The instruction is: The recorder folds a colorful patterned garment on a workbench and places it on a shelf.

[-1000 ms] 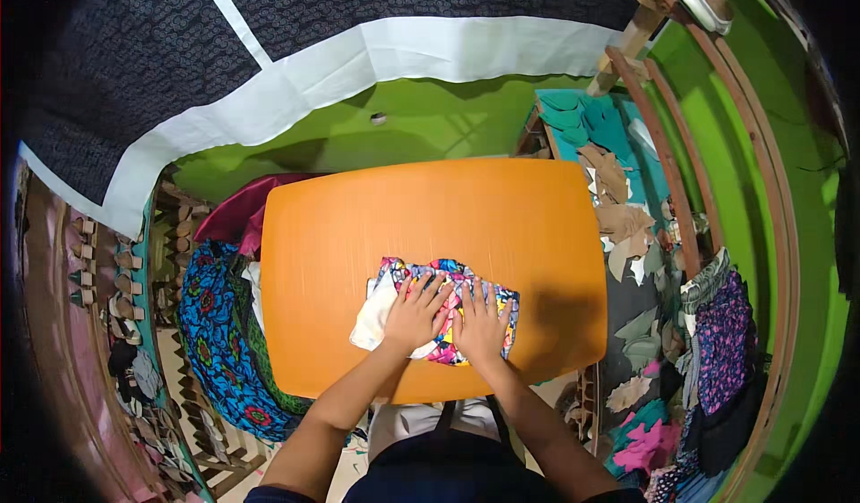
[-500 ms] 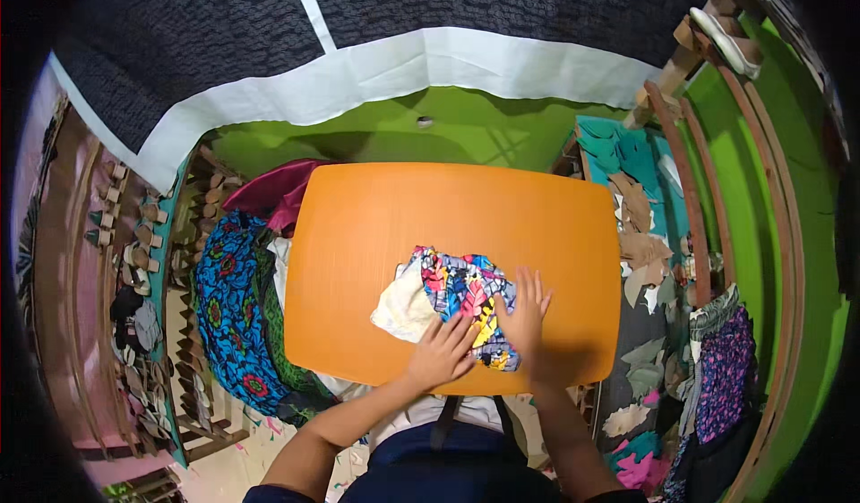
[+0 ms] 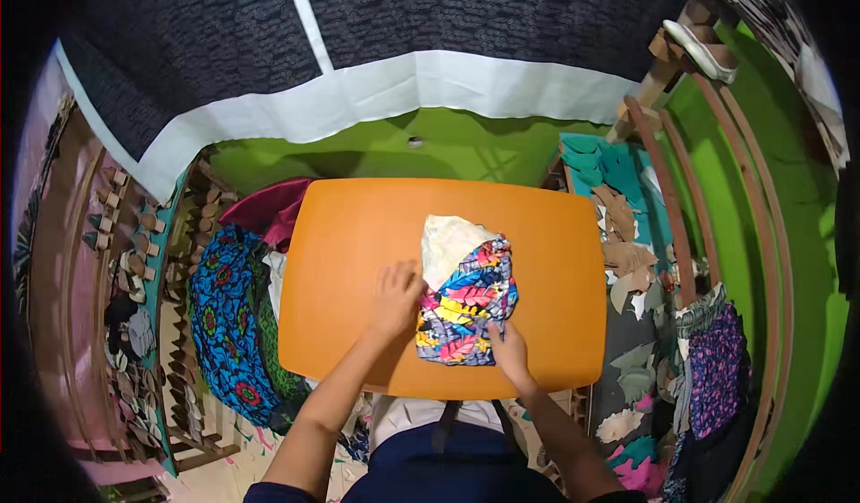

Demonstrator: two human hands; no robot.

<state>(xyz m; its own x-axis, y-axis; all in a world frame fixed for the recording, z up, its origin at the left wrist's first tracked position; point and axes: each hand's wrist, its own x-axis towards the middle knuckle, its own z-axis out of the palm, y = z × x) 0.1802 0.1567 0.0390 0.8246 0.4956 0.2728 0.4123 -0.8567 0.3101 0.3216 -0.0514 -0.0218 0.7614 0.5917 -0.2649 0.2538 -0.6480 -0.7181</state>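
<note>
Fingers of both hands, left hand [image 3: 394, 301] and right hand [image 3: 508, 352], press flat on colourful folded cloth [image 3: 468, 306].

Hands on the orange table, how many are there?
2. The left hand lies flat on the table beside the colourful cloth; the right hand presses the cloth's near edge.

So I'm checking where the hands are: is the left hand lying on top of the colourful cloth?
No, the left hand lies flat on the orange table, beside the colourful cloth.
</note>
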